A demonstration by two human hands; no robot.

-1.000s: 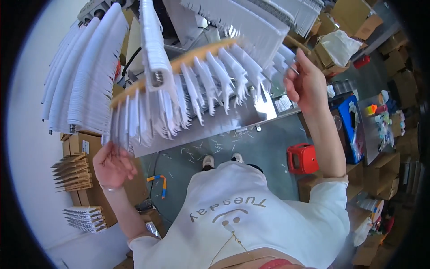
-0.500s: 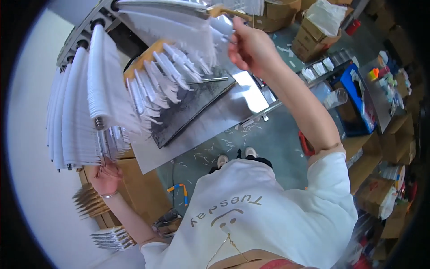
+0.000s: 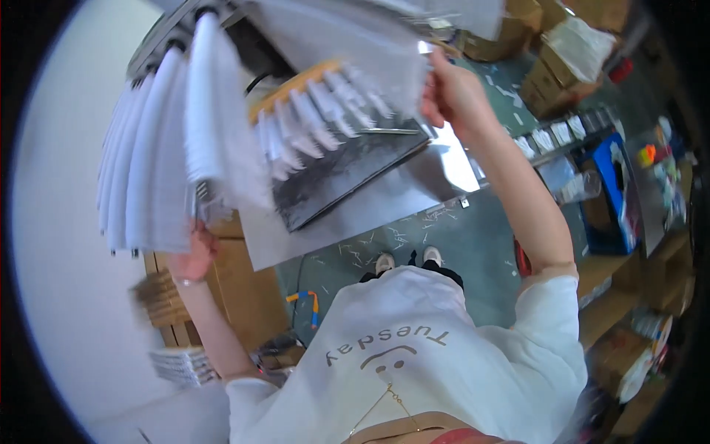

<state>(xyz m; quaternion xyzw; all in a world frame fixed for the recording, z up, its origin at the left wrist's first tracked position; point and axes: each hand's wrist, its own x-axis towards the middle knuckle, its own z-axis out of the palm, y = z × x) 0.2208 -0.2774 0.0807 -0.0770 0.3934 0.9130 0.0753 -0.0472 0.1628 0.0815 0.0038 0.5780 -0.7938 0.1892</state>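
Note:
Rows of thin white pieces (image 3: 155, 163) hang packed along rods on a dark rack (image 3: 166, 44) at the upper left. At the lower tips of these rows is my left hand (image 3: 194, 255), its fingers closed; what they grip is hidden and blurred. My right hand (image 3: 460, 92) is raised at the outer end of a broad white row (image 3: 344, 44), fingers curled round a tan end piece that is mostly hidden. Between my hands, a tan bar (image 3: 296, 87) with white pieces in a fringe lies over a dark slab (image 3: 333, 177) on the table (image 3: 274, 248). A metal rod (image 3: 392, 132) rests on the slab.
Cardboard boxes stand at the lower left (image 3: 248, 285) and upper right (image 3: 558, 85). A blue bin (image 3: 610, 192) sits to the right, near a clear plastic cup (image 3: 583, 186). White scraps (image 3: 370, 240) litter the floor by an orange-and-blue tube (image 3: 309, 303).
The whole view has shifted, with rack, table and floor sitting further right. My left hand has risen slightly along the row tips. My right hand keeps its curled hold at the row's end.

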